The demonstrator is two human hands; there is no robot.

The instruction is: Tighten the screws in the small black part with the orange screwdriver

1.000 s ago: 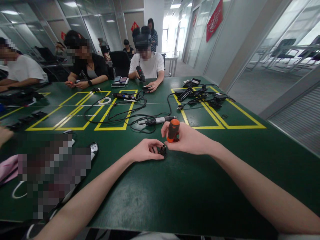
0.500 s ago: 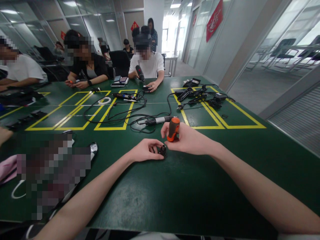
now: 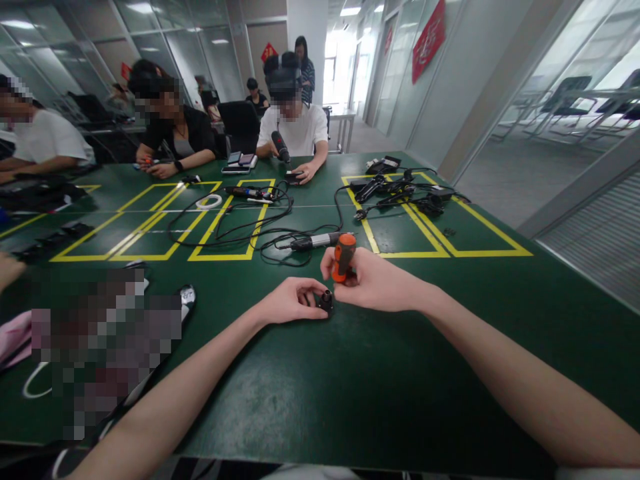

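Our right hand (image 3: 373, 283) grips the orange screwdriver (image 3: 343, 257) upright. Our left hand (image 3: 290, 301) pinches a small black part (image 3: 327, 300) on the green table (image 3: 350, 387).

Head-worn view, forward and down over green table (image 3: 350, 400).

Both hands (image 3: 295, 300) (image 3: 377, 283) curled, fingertips together

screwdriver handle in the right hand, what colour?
Orange with black sections. The screwdriver in the right hand shows best in the head view.
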